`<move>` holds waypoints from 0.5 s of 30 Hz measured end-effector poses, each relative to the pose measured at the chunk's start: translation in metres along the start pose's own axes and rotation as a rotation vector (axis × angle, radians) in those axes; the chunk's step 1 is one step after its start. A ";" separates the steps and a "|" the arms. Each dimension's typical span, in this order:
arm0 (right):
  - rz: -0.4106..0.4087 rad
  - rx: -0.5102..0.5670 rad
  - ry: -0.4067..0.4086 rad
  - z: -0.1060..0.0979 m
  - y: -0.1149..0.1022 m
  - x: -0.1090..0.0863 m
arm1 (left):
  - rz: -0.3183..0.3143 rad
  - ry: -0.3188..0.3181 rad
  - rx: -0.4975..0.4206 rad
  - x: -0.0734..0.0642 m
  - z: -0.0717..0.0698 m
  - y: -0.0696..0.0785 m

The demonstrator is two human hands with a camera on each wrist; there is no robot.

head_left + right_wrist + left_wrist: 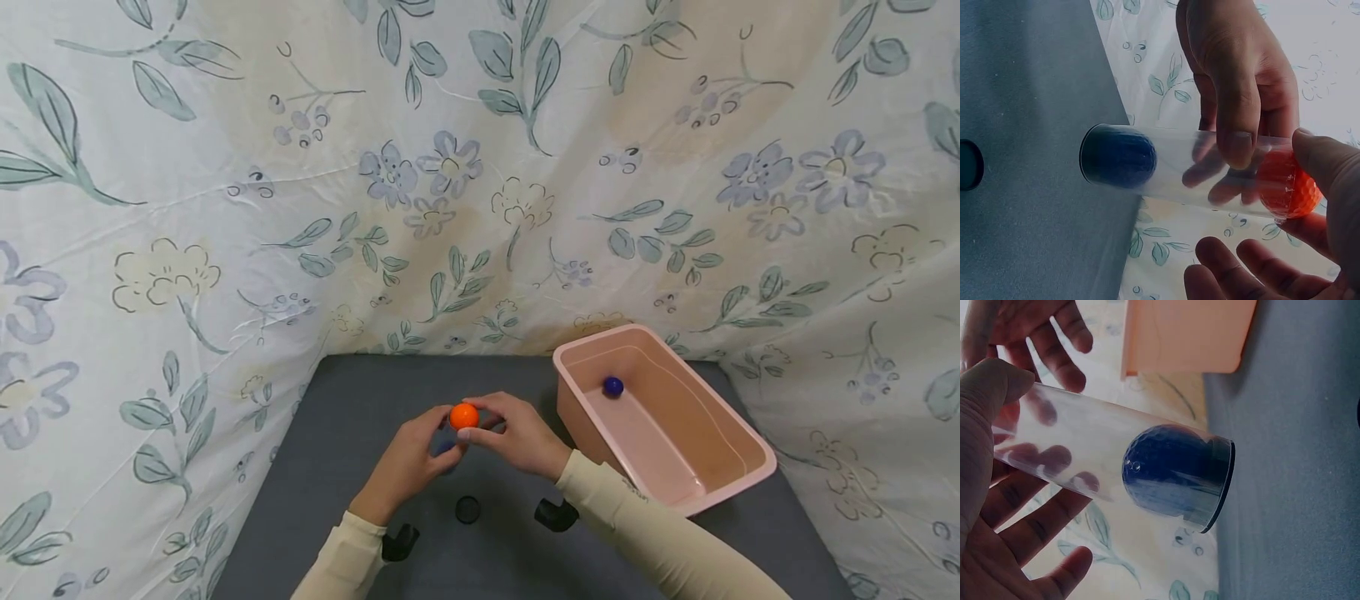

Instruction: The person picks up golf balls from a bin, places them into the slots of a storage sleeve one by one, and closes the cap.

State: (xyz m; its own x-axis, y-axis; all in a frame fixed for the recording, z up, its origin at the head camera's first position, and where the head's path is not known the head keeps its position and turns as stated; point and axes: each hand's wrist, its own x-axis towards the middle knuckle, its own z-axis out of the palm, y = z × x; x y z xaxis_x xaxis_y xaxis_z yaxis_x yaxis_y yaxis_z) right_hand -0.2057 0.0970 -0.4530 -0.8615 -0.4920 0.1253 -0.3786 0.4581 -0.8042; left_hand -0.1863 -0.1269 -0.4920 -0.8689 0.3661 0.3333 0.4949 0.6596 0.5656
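My left hand (411, 454) grips a clear plastic tube (1085, 434) around its middle, thumb on one side and fingers on the other. At the tube's bottom, by a black end cap (1217, 487), lies a dark blue golf ball (1127, 157). An orange golf ball (464, 416) sits at the upper mouth, partly inside the tube in the right wrist view. My right hand (521, 433) pinches that orange ball between thumb and index finger, its other fingers spread beside the tube. Tube and hands are raised over the dark table.
A pink plastic bin (667, 417) stands at the right of the dark grey table (360, 400), with another blue ball (612, 387) inside. A round black cap (468, 509) lies on the table nearer me. Floral cloth (450, 208) hangs behind and at the sides.
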 end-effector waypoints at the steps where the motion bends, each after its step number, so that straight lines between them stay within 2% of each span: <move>1: 0.002 -0.001 -0.002 0.000 0.000 -0.001 | 0.007 0.002 -0.001 0.000 0.000 0.000; 7: 0.003 -0.010 -0.018 0.000 0.000 -0.004 | 0.018 0.009 0.001 -0.001 0.000 0.003; 15: 0.029 -0.039 0.009 -0.016 0.002 -0.006 | -0.031 -0.013 0.014 -0.003 0.002 0.003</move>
State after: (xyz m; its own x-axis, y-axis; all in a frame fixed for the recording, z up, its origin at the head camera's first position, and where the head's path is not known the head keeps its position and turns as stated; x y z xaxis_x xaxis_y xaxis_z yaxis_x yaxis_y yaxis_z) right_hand -0.2069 0.1134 -0.4462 -0.8751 -0.4717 0.1079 -0.3666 0.5008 -0.7841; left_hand -0.1824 -0.1251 -0.4925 -0.8839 0.3535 0.3061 0.4675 0.6801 0.5646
